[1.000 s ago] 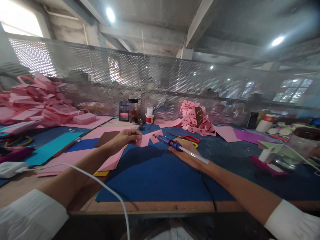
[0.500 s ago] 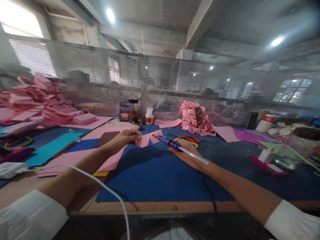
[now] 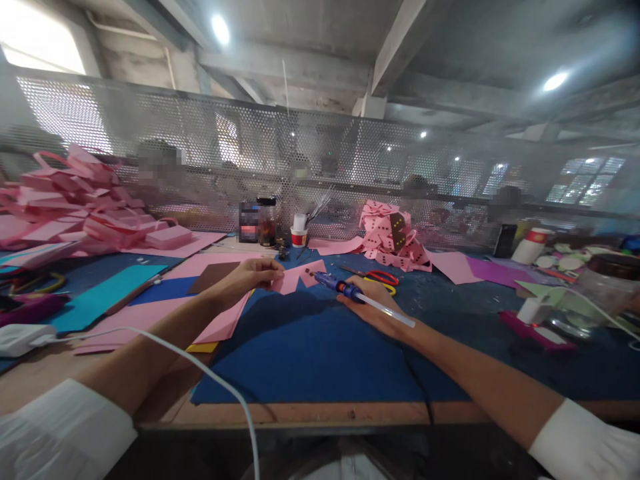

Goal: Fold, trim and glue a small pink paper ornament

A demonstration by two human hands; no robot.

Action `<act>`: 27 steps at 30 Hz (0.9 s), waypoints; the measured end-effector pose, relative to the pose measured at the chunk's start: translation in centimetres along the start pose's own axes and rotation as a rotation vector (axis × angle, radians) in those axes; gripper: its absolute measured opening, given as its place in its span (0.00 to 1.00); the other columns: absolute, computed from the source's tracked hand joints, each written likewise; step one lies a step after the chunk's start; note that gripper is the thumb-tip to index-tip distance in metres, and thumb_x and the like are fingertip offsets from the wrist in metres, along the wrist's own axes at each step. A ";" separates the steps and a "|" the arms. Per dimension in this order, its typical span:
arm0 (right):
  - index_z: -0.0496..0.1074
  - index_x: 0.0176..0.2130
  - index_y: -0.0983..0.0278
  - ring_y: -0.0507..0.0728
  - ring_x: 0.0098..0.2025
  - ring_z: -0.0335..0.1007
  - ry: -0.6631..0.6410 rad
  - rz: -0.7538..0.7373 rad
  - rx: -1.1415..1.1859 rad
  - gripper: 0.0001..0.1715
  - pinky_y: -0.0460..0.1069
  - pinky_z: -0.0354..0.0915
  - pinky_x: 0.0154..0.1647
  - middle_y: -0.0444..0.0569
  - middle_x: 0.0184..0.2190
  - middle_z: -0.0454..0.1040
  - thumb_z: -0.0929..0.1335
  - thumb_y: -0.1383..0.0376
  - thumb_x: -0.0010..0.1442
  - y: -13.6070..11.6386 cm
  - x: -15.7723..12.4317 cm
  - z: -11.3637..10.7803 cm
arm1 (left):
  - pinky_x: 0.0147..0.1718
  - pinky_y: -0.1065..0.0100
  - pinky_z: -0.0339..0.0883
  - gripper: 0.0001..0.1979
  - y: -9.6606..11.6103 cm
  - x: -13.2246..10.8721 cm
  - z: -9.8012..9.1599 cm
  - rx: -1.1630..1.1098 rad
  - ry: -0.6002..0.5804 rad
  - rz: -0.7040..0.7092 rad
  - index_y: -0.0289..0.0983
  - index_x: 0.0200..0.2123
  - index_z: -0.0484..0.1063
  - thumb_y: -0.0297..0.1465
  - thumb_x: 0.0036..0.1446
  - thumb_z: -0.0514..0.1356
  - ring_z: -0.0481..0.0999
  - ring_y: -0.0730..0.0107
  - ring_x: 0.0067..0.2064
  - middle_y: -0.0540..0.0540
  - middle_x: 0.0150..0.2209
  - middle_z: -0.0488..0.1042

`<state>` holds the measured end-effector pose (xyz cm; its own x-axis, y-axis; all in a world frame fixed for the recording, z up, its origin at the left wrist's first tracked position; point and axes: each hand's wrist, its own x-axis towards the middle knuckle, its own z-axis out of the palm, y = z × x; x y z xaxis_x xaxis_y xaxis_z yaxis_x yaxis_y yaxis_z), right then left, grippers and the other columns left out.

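My left hand [image 3: 260, 275] pinches the left end of a small pink paper piece [image 3: 287, 281], which has a notch and small brown spots toward its right end. Closed around a blue glue gun [image 3: 337, 285] is my right hand [image 3: 367, 300]. The gun's nozzle points left, at the brown spots on the pink piece; whether it touches them I cannot tell. A clear glue stick [image 3: 387, 311] sticks out of the gun's back end. Red and yellow scissors [image 3: 383, 277] lie just behind my right hand.
Pink strips [image 3: 85, 207] are heaped at the left, near a teal sheet [image 3: 110, 293]. Dotted pink pieces [image 3: 390, 237] are piled at the back. A white cable [image 3: 200, 363] crosses my left forearm. At the right are a glass jar [image 3: 590, 300] and a magenta power strip [image 3: 540, 331].
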<state>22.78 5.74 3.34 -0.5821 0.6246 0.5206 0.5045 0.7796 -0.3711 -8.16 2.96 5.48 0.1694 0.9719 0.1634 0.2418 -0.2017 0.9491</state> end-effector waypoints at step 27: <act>0.71 0.43 0.61 0.55 0.32 0.71 0.022 0.007 0.032 0.12 0.46 0.59 0.32 0.47 0.34 0.77 0.67 0.57 0.62 0.2 0.0 0.2 | 0.29 0.70 0.62 0.13 0.0 0.1 0.0 0.025 0.014 0.000 0.35 0.31 0.74 0.39 0.47 0.67 0.68 0.72 0.28 0.49 0.26 0.72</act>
<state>22.72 5.90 3.16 -0.5641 0.6294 0.5345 0.4875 0.7763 -0.3996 -8.17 3.09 5.52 0.1563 0.9735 0.1671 0.2661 -0.2045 0.9420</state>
